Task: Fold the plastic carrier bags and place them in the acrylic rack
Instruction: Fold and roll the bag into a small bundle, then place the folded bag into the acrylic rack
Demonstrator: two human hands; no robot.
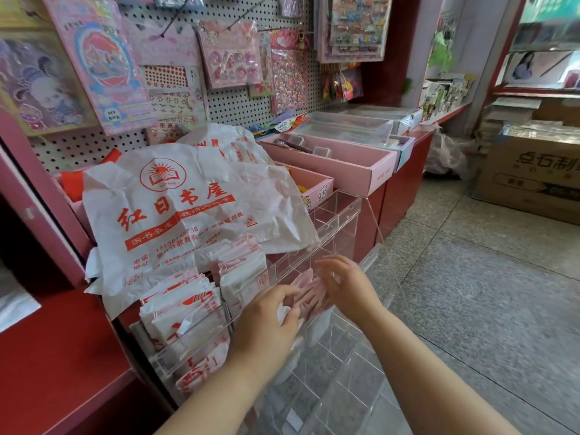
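Left hand (266,321) grips a folded bag (309,293) by its near edge, fingers curled over it. The bag is pink-white and sits in a middle compartment of the acrylic rack (337,211), partly behind the clear front wall. Right hand (342,284) is at the bag's far side with fingers straight and slightly spread; it is motion-blurred, so I can't tell if it touches the bag.

The rack hangs off the front of the red bench (62,356). Its left compartments are stuffed with more folded bags (185,312), standing on edge, white with red print. The compartments to the right and below show only clear acrylic.

Unfolded carrier bags (175,208) lie in a crumpled pile on the bench just behind the rack, the top one flat with its red logo and text facing up and its lower edge hanging over the folded ones.

Pink trays (351,171) sit on the bench to the right of the pile. A pegboard (238,105) behind holds sticker packs. A cardboard box (533,177) stands on the floor at far right.
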